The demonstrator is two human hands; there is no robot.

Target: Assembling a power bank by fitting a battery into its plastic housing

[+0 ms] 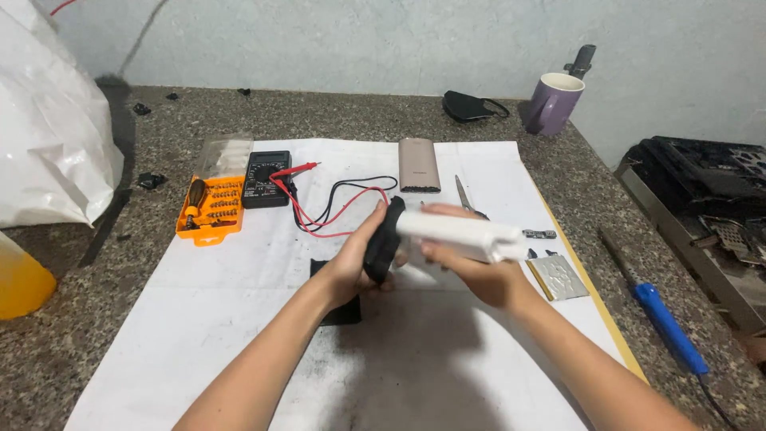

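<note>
A white plastic casing with a black end cap is held over a white paper sheet (239, 319).

At the left, an orange plastic screwdriver-bit case (211, 209) and a black multimeter (266, 178) are laid. The black end cap (384, 239) is clasped by the left hand (351, 267). The long white plastic casing (467, 235) is grasped from below by the right hand (479, 275), above the sheet's middle. A blue-handled soldering iron (669, 326) is seen at the right.

White paper sheet (239, 319) on speckled stone counter (359, 112). Left hand (351, 267) grips black end piece (383, 239); right hand (471, 271) holds white casing (463, 233). Nearby: orange bit set (211, 209), multimeter (266, 177), purple mug (554, 102), blue soldering iron (670, 327).
</note>
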